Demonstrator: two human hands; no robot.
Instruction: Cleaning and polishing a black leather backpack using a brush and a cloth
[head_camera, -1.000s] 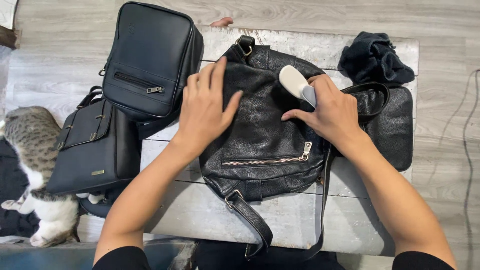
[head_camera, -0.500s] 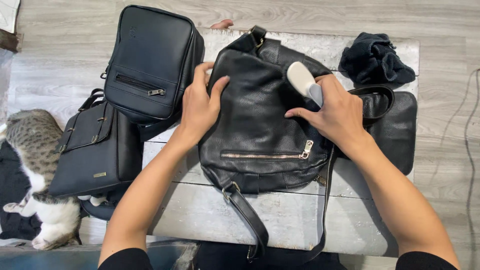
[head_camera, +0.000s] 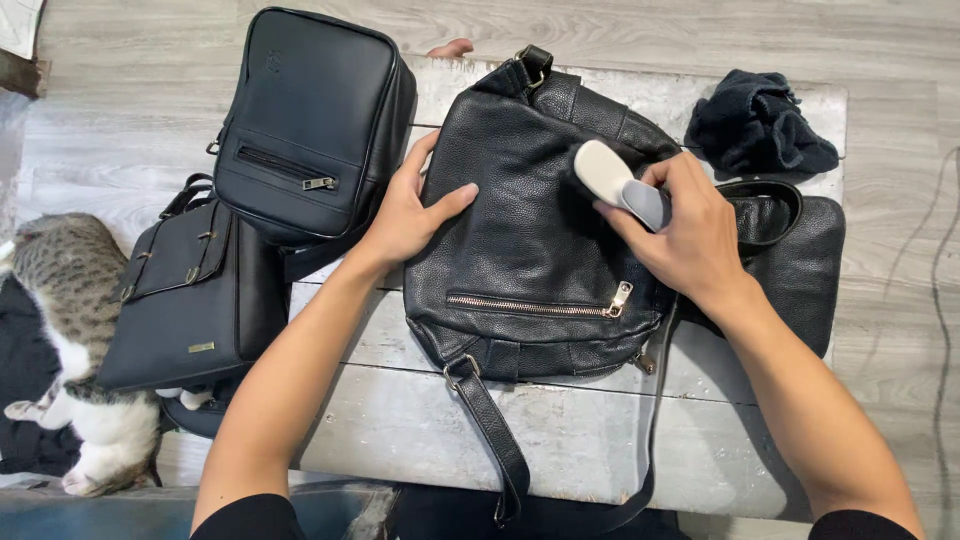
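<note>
A person's right hand (head_camera: 690, 235) closes around a small brush (head_camera: 620, 185) with a white top and grey body, pressing it to the upper right of a black leather sling bag (head_camera: 530, 250) on a weathered grey table (head_camera: 600, 430). The fingers cover the brush's lower end, and its bristles cannot be made out against the leather. The left hand (head_camera: 410, 215) lies open and flat on the bag's left edge, holding nothing. The bag's long axis runs away from the person, its buckled top at the far edge and its strap (head_camera: 490, 440) trailing off the near edge, the end cut off. Left of the bag, a black backpack (head_camera: 310, 120) overlaps a black handbag (head_camera: 185, 295); further left a tabby cat (head_camera: 60, 330) is partly out of view. Right of the bag, a flat black pouch (head_camera: 800, 260) is half hidden behind the wrist, and a dark cloth (head_camera: 760, 125) sits beyond it.
</note>
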